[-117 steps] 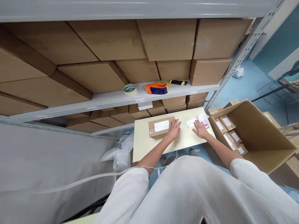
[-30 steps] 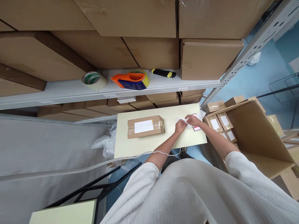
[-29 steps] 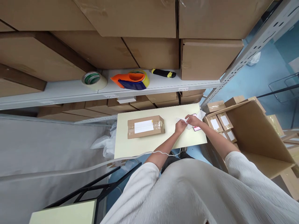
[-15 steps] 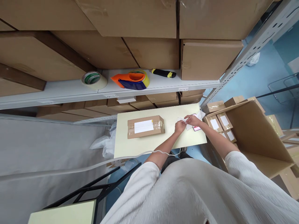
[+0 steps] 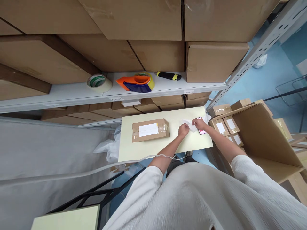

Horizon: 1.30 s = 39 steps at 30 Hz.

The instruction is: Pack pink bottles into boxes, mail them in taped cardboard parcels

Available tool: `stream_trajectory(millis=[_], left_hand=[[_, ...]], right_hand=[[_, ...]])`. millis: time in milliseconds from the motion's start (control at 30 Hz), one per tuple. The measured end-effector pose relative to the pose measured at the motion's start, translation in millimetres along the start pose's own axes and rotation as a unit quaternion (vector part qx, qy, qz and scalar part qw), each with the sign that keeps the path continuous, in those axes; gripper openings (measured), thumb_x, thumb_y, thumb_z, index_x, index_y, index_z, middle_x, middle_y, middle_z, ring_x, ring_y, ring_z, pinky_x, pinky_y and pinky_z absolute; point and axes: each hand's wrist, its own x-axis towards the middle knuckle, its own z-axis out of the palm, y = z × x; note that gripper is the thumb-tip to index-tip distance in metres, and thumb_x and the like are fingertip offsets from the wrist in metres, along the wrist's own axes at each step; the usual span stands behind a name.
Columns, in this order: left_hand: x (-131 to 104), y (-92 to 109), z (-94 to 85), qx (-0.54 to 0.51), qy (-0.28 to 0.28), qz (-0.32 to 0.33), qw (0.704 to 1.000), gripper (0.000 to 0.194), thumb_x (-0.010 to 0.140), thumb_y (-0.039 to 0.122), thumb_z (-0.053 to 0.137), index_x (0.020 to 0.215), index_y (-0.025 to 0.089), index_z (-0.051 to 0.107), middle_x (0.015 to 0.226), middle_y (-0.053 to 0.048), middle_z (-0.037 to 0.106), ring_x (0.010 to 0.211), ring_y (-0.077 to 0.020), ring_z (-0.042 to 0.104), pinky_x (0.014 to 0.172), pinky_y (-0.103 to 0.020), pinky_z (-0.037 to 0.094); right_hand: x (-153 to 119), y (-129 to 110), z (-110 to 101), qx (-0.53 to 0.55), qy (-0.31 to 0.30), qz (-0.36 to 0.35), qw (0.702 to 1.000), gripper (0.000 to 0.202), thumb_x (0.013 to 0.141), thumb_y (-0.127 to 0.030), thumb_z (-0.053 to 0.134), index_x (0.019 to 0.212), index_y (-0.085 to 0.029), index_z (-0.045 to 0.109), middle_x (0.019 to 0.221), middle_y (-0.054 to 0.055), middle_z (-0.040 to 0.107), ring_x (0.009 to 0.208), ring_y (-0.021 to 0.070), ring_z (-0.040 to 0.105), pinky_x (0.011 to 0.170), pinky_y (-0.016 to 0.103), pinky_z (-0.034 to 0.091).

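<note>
Both hands are over the right part of a pale yellow table (image 5: pixel 144 148). My left hand (image 5: pixel 183 129) is closed on the left side of a thin white paper (image 5: pixel 192 126). The paper's right side is pinched by my right hand (image 5: pixel 199 123), close beside a phone (image 5: pixel 202 131) with a pink and white screen, which the hand partly covers. To the left of my hands, a taped brown carton (image 5: pixel 163 129) bearing a white label (image 5: pixel 148 129) lies on the table.
Above the table, a shelf (image 5: pixel 168 88) holds large cartons, a tape roll (image 5: pixel 99 83), an orange and blue tape dispenser (image 5: pixel 135 83) and a black-yellow cutter (image 5: pixel 168 75). A big open box (image 5: pixel 261 137) stands right. A white cable (image 5: pixel 96 171) crosses in front.
My hands have moved slightly apart, and the white paper between them now shows more of its surface. The view has shifted a little; the carton remains in place on the table.
</note>
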Motion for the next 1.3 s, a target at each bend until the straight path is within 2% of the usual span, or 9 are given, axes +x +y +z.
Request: stream_trajectory(millis=[200, 400, 567, 833, 1067, 1300], left_hand=[[-3.2, 3.4, -21.3, 0.041, 0.010, -0.031, 0.999, 0.007, 0.089, 0.019, 0.066, 0.088, 0.025, 0.068, 0.094, -0.004, 0.079, 0.090, -0.0226, 0.072, 0.080, -0.031, 0.053], [-9.3, 10.5, -51.1, 0.041, 0.040, -0.043, 0.997, 0.012, 0.089, 0.024, 0.068, 0.079, 0.026, 0.062, 0.091, -0.005, 0.076, 0.089, -0.0240, 0.071, 0.078, -0.031, 0.051], [-21.0, 17.2, -76.5, 0.016, 0.073, -0.035, 0.997, 0.017, 0.095, 0.030, 0.062, 0.079, 0.027, 0.057, 0.081, -0.004, 0.070, 0.086, -0.0252, 0.067, 0.074, -0.033, 0.048], [-36.3, 33.4, -102.2, -0.014, 0.144, -0.003, 0.989, 0.028, 0.098, 0.027, 0.058, 0.074, 0.027, 0.044, 0.074, -0.001, 0.059, 0.076, -0.0225, 0.059, 0.069, -0.032, 0.040], [-43.9, 31.8, -115.1, -0.081, 0.153, 0.008, 0.985, 0.029, 0.097, 0.020, 0.054, 0.073, 0.027, 0.039, 0.071, 0.002, 0.054, 0.068, -0.0192, 0.056, 0.064, -0.031, 0.039], [-52.3, 29.1, -110.9, -0.106, 0.121, 0.007, 0.987, 0.027, 0.094, 0.024, 0.059, 0.074, 0.027, 0.042, 0.068, 0.004, 0.056, 0.063, -0.0179, 0.063, 0.065, -0.029, 0.046]], right_hand=[[-5.0, 6.9, -2.6, -0.112, -0.041, -0.006, 0.993, 0.045, 0.080, 0.002, 0.056, 0.112, -0.021, 0.078, 0.128, 0.013, 0.073, 0.120, 0.0291, 0.065, 0.105, 0.042, 0.033], [-6.0, 10.0, 0.9, -0.188, -0.052, -0.008, 0.981, 0.044, 0.081, -0.001, 0.059, 0.114, -0.021, 0.080, 0.131, 0.019, 0.071, 0.126, 0.0345, 0.060, 0.108, 0.048, 0.033], [-5.5, 13.6, 6.5, -0.198, -0.071, -0.014, 0.978, 0.046, 0.078, 0.000, 0.062, 0.116, -0.021, 0.079, 0.128, 0.018, 0.072, 0.123, 0.0335, 0.061, 0.112, 0.050, 0.033], [-2.1, 16.6, 12.5, -0.267, -0.112, -0.018, 0.957, 0.042, 0.079, -0.005, 0.069, 0.118, -0.020, 0.080, 0.130, 0.019, 0.073, 0.126, 0.0367, 0.057, 0.114, 0.053, 0.030], [-5.6, 15.8, 17.4, -0.280, -0.106, 0.002, 0.954, 0.045, 0.085, -0.006, 0.061, 0.124, -0.017, 0.079, 0.130, 0.023, 0.071, 0.127, 0.0383, 0.056, 0.114, 0.054, 0.031], [-14.0, 6.8, 18.4, -0.248, -0.029, -0.014, 0.968, 0.045, 0.086, -0.005, 0.056, 0.124, -0.016, 0.078, 0.147, 0.023, 0.061, 0.137, 0.0392, 0.049, 0.117, 0.055, 0.030]])
